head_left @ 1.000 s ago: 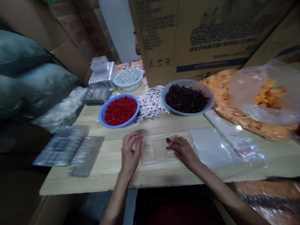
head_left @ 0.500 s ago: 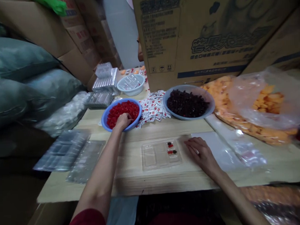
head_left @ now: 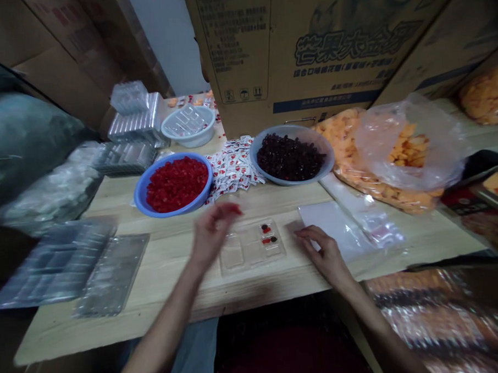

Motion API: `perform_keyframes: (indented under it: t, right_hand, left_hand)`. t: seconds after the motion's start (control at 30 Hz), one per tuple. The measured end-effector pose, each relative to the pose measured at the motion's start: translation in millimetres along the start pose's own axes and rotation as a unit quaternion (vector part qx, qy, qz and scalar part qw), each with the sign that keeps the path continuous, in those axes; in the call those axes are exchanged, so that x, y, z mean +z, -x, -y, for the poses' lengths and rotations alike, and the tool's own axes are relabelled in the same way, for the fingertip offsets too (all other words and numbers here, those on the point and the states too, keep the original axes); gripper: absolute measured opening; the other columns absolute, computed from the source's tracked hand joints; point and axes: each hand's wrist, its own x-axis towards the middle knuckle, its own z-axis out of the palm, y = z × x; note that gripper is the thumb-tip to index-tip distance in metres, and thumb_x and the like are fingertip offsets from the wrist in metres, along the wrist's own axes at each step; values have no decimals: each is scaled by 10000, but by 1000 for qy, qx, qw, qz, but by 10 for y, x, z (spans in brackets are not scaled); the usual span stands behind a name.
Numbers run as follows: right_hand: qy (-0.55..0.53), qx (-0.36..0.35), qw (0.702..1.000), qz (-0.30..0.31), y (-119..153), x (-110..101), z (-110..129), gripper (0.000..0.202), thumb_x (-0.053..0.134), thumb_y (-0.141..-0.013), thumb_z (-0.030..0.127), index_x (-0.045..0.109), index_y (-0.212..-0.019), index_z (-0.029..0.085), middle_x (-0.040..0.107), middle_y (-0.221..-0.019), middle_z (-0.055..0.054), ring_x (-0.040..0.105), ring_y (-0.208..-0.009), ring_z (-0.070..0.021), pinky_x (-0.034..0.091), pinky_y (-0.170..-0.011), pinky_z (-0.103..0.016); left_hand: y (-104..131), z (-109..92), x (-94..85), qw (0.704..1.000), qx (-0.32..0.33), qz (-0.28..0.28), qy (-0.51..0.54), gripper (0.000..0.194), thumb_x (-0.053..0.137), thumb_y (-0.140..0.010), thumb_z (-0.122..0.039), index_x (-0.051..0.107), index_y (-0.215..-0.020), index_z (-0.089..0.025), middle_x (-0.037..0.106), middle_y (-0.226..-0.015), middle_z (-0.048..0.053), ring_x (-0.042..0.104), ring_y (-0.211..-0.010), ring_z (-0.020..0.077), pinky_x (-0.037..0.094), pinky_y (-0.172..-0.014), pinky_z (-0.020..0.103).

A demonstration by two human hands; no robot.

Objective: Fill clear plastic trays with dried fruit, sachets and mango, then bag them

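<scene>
My left hand [head_left: 213,232], blurred by motion, pinches a small red candy piece [head_left: 235,209] above the left part of a clear plastic tray [head_left: 252,256]. The tray lies flat on the table; small red and black pieces [head_left: 270,240] sit in its right-hand compartments. Just right of the tray, my right hand [head_left: 323,252] rests low over the table, its fingers loosely bent and apart, with nothing visible between them. Behind my left hand stands a blue bowl [head_left: 139,197] of red candy pieces [head_left: 177,184]. A second bowl [head_left: 328,164] holds dark pieces [head_left: 291,156].
Small printed packets [head_left: 235,164] lie heaped between the bowls. Clear trays [head_left: 56,261] are stacked at left, more [head_left: 136,120] behind. A pale bowl [head_left: 203,136] holds clear plastic. White plastic bags [head_left: 333,227] and a bag of orange pieces [head_left: 341,133] lie right. Large cartons [head_left: 251,54] stand behind.
My left hand has come out of the bowl of red candy, moving right and toward me, with a red piece in its fingertips. My right hand stays beside the tray. The camera view has shifted.
</scene>
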Motion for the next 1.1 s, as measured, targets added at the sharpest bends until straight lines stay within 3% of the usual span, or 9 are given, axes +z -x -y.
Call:
perform_keyframes:
  t: [0.1, 0.2, 0.47, 0.7, 0.8, 0.87, 0.93, 1.03, 1.1]
  right_hand:
    - [-19, 0, 1000, 21, 171, 191, -1, 188, 518, -979, 244, 698, -1033, 232, 647, -1020, -78, 615, -996, -230, 509, -874, -379]
    - [-7, -39, 999, 28, 263, 318, -15, 198, 534, -969, 219, 690, -1090, 235, 628, -1095, -88, 587, -1077, -234, 499, -938, -393]
    - [64, -105, 991, 48, 319, 411, -66, 203, 533, -951, 146, 684, -1062, 221, 583, -1055, -94, 534, -1045, -248, 490, -903, -427]
    - [78, -110, 990, 44, 312, 425, -57, 201, 523, -952, 166, 697, -1024, 234, 581, -1033, -95, 542, -998, -251, 505, -857, -437]
    - [69, -103, 991, 45, 316, 399, -41, 208, 510, -961, 184, 699, -1027, 240, 585, -1054, -99, 548, -1014, -256, 513, -873, -455]
    - [58, -95, 993, 44, 327, 371, -36, 201, 519, -962, 198, 697, -1044, 239, 587, -1081, -100, 547, -1057, -261, 508, -904, -459]
    - [46, -86, 994, 38, 338, 340, -36, 188, 528, -965, 216, 694, -1051, 238, 587, -1096, -99, 545, -1091, -262, 502, -929, -453]
    - [28, -66, 997, 31, 334, 300, -41, 184, 523, -975, 245, 690, -1052, 236, 588, -1108, -98, 554, -1098, -255, 495, -950, -446]
    - [19, -51, 998, 26, 313, 288, -56, 185, 523, -978, 266, 689, -1054, 239, 593, -1110, -97, 563, -1092, -254, 496, -946, -447]
  left_hand:
    - [609, -110, 658, 993, 38, 108, -18, 147, 572, -933, -227, 664, -1048, -217, 728, -992, 46, 678, -899, 171, 539, -821, 308]
    - [872, -14, 965, 984, 87, 131, -82, 152, 545, -951, -201, 652, -1059, -213, 722, -987, 60, 661, -936, 200, 529, -858, 378]
    - [826, -8, 767, 963, 121, 131, -202, 203, 528, -956, -193, 702, -1051, -237, 652, -1058, 76, 539, -1039, 234, 481, -902, 431]
    - [862, -47, 901, 963, 85, 150, -208, 215, 493, -963, -205, 706, -949, -224, 660, -995, 98, 545, -987, 246, 478, -884, 431]
    - [696, -195, 755, 983, 30, 146, -108, 206, 518, -965, -290, 714, -1007, -246, 675, -992, 94, 592, -958, 230, 490, -875, 413]
    - [444, -356, 479, 994, -28, 94, 52, 289, 509, -968, -419, 670, -1143, -254, 686, -1020, 85, 630, -899, 201, 512, -823, 373]
    - [103, -520, 95, 972, -62, 6, 225, 439, 422, -972, -553, 601, -1242, -256, 687, -1076, 87, 651, -868, 183, 525, -768, 342]
    - [-395, -620, -411, 936, -16, -91, 340, 557, 346, -949, -660, 618, -1151, -217, 675, -1115, 105, 646, -955, 185, 526, -779, 318]
    - [-606, -519, -505, 941, 20, -133, 309, 519, 383, -943, -644, 597, -1153, -221, 680, -1064, 84, 646, -905, 177, 520, -773, 314]
